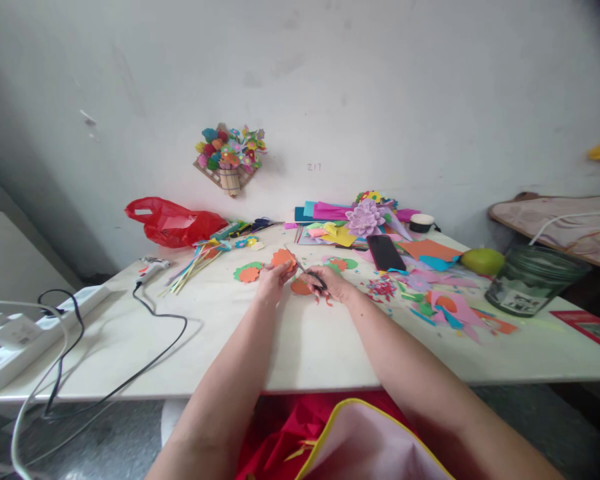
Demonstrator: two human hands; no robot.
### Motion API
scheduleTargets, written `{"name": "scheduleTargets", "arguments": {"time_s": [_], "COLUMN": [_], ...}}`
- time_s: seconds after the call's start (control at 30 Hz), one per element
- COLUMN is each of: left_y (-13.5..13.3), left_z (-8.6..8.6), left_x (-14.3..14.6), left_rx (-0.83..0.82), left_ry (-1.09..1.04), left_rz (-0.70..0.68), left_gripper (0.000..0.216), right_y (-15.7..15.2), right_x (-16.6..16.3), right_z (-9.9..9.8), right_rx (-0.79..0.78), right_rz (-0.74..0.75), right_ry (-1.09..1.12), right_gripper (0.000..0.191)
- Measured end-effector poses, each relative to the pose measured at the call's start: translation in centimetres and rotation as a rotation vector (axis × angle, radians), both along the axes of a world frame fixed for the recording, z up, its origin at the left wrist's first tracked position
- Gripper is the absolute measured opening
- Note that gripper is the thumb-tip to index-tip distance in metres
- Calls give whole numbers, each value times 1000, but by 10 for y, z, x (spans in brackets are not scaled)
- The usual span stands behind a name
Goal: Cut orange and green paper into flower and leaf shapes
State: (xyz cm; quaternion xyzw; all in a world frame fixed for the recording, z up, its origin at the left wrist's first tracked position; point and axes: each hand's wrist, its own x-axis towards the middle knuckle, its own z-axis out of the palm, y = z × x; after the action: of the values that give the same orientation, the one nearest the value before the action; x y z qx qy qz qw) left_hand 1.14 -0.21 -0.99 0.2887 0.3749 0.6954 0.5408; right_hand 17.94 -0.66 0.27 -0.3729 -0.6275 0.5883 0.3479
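In the head view my left hand (275, 277) pinches an orange scalloped paper flower (283, 259) above the middle of the table. My right hand (331, 283) is closed round the dark handles of a pair of scissors (303, 269), whose blades point up and left at the flower's right edge. Below the hands lies a round orange piece (301, 287), with small orange scraps (323, 301) beside it. Left of my left hand, an orange flower cutout (249, 272) rests on a green one. More green and orange cutouts (349, 264) lie behind my right hand.
A phone (385, 253), coloured scraps (445, 303), a green fruit (483, 262) and a large jar (525, 280) stand to the right. A red plastic bag (175, 223) and thin sticks (193, 270) lie at the left. A glue gun (153, 270) trails a black cord towards a power strip (45, 340).
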Motion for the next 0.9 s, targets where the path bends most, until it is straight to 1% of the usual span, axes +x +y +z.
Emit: {"name": "scheduleTargets", "arguments": {"time_s": [0.13,0.23,0.43,0.73,0.9], "left_y": [0,0,-2,-1,-1], "left_z": [0,1,3,2,2], "left_x": [1,2,2,1,0], "left_rx": [2,1,-4,-1,-16], "left_ry": [-9,-15,-20,-38,-31], "left_rz": [6,5,1,1,1], "left_gripper": [13,13,10,17,16], "right_y": [-1,-2,-2,3,6], "right_x": [0,1,1,1,0], "right_z": [2,2,2,-5,-8], "right_rx": [-19,-39,-26,12,19], "right_rz": [-9,5,1,25,23], "right_ry": [20,35,5,8,2], "right_gripper": [24,26,24,30,32]}}
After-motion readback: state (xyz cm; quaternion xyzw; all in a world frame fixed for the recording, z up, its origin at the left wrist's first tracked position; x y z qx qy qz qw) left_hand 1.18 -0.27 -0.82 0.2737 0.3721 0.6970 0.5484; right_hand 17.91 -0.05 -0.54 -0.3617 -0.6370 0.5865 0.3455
